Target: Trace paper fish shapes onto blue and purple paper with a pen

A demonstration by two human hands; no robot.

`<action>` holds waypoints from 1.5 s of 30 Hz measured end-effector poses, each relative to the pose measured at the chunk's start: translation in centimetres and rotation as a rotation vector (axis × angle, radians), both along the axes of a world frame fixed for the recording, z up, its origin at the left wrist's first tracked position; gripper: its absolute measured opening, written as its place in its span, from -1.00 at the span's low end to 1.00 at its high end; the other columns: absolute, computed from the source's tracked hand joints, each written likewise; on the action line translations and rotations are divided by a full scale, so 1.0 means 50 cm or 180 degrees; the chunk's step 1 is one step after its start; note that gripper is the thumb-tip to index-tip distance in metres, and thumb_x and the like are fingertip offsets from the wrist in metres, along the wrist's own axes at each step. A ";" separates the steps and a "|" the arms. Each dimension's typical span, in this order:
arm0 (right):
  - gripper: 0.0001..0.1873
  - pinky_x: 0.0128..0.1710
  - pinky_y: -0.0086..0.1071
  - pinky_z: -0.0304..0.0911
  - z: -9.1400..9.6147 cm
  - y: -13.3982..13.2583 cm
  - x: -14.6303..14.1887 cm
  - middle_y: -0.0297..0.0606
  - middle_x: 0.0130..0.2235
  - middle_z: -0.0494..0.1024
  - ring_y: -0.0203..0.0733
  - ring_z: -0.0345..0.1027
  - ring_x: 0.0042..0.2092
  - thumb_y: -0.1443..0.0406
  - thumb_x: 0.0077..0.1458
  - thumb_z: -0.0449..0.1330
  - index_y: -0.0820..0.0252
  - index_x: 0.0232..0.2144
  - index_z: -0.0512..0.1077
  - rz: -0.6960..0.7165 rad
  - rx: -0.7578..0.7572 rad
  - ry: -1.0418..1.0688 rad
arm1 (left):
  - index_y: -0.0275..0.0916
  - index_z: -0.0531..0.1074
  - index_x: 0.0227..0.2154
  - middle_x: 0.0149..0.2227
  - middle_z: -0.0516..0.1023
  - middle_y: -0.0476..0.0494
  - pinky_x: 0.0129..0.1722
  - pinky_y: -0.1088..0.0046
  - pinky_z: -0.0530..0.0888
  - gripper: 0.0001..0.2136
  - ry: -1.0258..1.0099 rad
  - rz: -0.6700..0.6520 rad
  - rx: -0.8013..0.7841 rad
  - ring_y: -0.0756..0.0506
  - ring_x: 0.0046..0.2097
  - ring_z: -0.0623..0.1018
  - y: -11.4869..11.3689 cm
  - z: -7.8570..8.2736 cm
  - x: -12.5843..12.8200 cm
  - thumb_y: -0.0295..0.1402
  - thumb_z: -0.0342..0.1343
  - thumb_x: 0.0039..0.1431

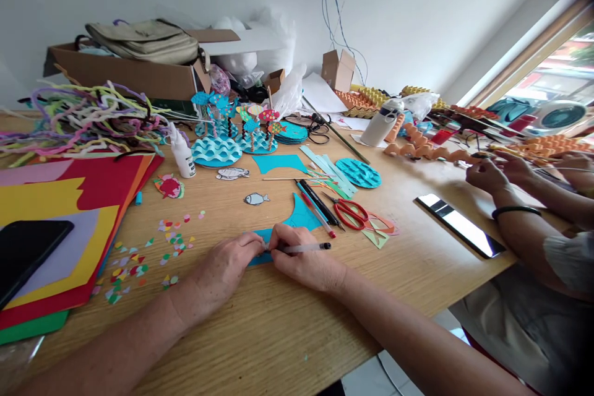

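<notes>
Pinching: the right hand (306, 270) is closed around a pen (304, 248), its dark end pointing right and its tip hidden by the fingers.
Steadying side: the left hand (226, 269) rests with bent fingers at the blue paper (258, 260); whether it grips anything cannot be told.
Gap between hands: fingertips are close together; whether they touch is unclear.
Blue paper: lies on the tabletop (260, 340) near its front edge, under both hands, partly covered by them.
Curved blue piece: another blue shape (299, 213) shows just behind the right hand; whether it joins the same sheet is hidden.
Pens: several markers (320, 203) lie side by side, right of that shape.
Scissors: a red-handled pair (351, 213) lies beside the markers, partly over paper scraps (377, 236).
Fish: a grey paper fish (257, 198) lies flat beyond the hands.
Confetti: small coloured bits (174, 250) are scattered left of the left hand.
Glue: a white bottle (183, 154) stands upright near wavy blue bases (216, 150).
Far left: a black phone (34, 253) lies on stacked coloured sheets (118, 189).
Right side: a co-worker's hand (487, 176) is near an orange scalloped strip (431, 153).
</notes>
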State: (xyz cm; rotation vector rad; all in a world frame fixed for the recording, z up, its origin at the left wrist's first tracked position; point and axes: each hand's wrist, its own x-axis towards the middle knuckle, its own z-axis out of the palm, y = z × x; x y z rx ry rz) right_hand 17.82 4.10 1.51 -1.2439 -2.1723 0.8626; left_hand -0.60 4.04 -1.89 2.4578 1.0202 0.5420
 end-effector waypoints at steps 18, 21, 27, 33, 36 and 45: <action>-0.86 -0.51 -0.51 -0.01 0.004 -0.004 -0.002 -0.46 -0.57 0.27 -0.38 0.09 -0.54 0.51 -0.17 0.03 0.19 -0.54 0.24 0.0103 0.0105 -0.0060 | -0.20 0.37 -0.16 -0.14 0.44 -0.07 -0.10 0.43 0.37 -0.68 0.0014 0.0073 -0.0157 -0.06 -0.13 0.45 -0.002 0.005 0.000 -0.60 -0.23 0.21; -0.85 -0.51 -0.51 0.00 0.003 -0.004 -0.001 -0.45 -0.57 0.27 -0.38 0.09 -0.54 0.51 -0.17 0.03 0.19 -0.53 0.25 0.0116 0.0081 -0.0055 | -0.21 0.37 -0.16 -0.14 0.44 -0.08 -0.10 0.42 0.37 -0.68 0.0030 0.0059 -0.0126 -0.06 -0.13 0.44 -0.002 0.005 0.000 -0.61 -0.24 0.21; -0.84 -0.50 -0.51 0.00 0.002 -0.004 -0.001 -0.46 -0.57 0.27 -0.38 0.09 -0.53 0.52 -0.17 0.03 0.18 -0.53 0.24 0.0121 0.0030 -0.0040 | -0.22 0.36 -0.17 -0.16 0.44 -0.09 -0.12 0.41 0.37 -0.69 0.0015 0.0033 -0.0144 -0.07 -0.14 0.44 -0.004 0.007 0.000 -0.61 -0.22 0.18; -0.86 -0.49 -0.49 0.01 0.004 -0.005 -0.006 -0.45 -0.56 0.29 -0.36 0.11 -0.53 0.50 -0.14 0.04 0.18 -0.52 0.25 0.0178 -0.0001 0.0058 | -0.22 0.36 -0.20 -0.18 0.44 -0.09 -0.13 0.42 0.37 -0.70 0.0036 0.0025 -0.0166 -0.07 -0.15 0.44 -0.006 0.013 0.001 -0.61 -0.21 0.16; -0.85 -0.48 -0.49 0.02 0.005 -0.006 -0.008 -0.44 -0.55 0.30 -0.36 0.12 -0.52 0.51 -0.14 0.03 0.18 -0.52 0.24 0.0156 0.0008 0.0055 | -0.24 0.36 -0.20 -0.17 0.44 -0.10 -0.13 0.41 0.37 -0.70 0.0058 0.0014 -0.0158 -0.08 -0.15 0.45 -0.004 0.013 0.001 -0.62 -0.21 0.15; -0.86 -0.52 -0.53 -0.01 0.005 0.000 0.001 -0.47 -0.57 0.26 -0.40 0.08 -0.54 0.50 -0.14 0.04 0.19 -0.54 0.24 0.0086 -0.0140 0.0154 | -0.21 0.36 -0.18 -0.14 0.44 -0.09 -0.10 0.40 0.37 -0.66 -0.0018 0.0008 -0.0146 -0.07 -0.13 0.44 0.001 0.003 -0.001 -0.63 -0.22 0.12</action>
